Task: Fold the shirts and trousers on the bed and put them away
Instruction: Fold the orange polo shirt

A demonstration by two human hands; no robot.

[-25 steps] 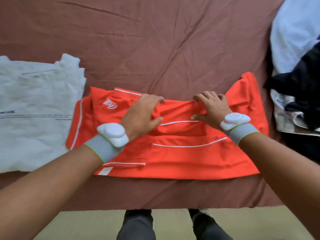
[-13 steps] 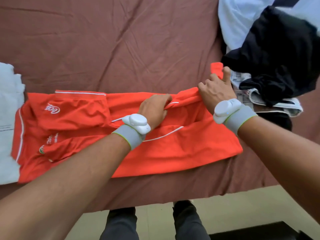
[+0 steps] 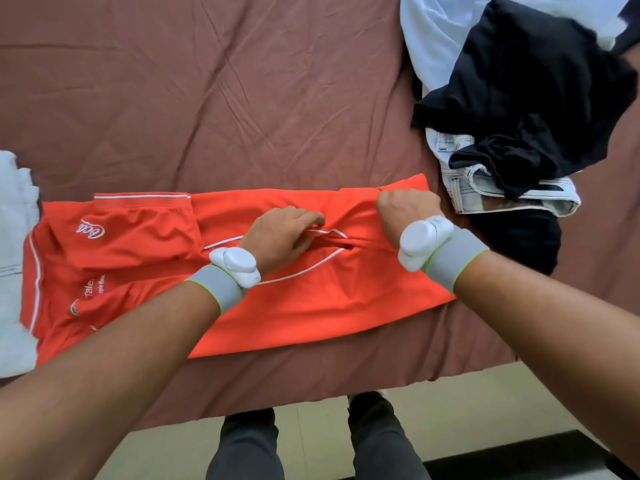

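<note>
An orange shirt (image 3: 138,244) with white piping and a white logo lies folded lengthwise near the front edge of the bed (image 3: 207,98). My left hand (image 3: 280,237) sits at the shirt's middle, its fingers curled round a fold of orange cloth with a white-piped edge. My right hand (image 3: 405,209) grips the shirt's right end in a fist, bunching the fabric there. Both wrists carry grey bands with white sensor units.
A heap of unfolded clothes lies at the right: a black garment (image 3: 540,98), a pale blue one (image 3: 436,36) and light denim (image 3: 485,188). A folded pale grey garment (image 3: 14,258) lies at the left edge. The floor (image 3: 450,410) and my legs show below the bed.
The view has swung right. Both hands shifted from the shirt's middle toward its right end; my right hand now clenches the end cloth, and my left hand holds a piped fold.
</note>
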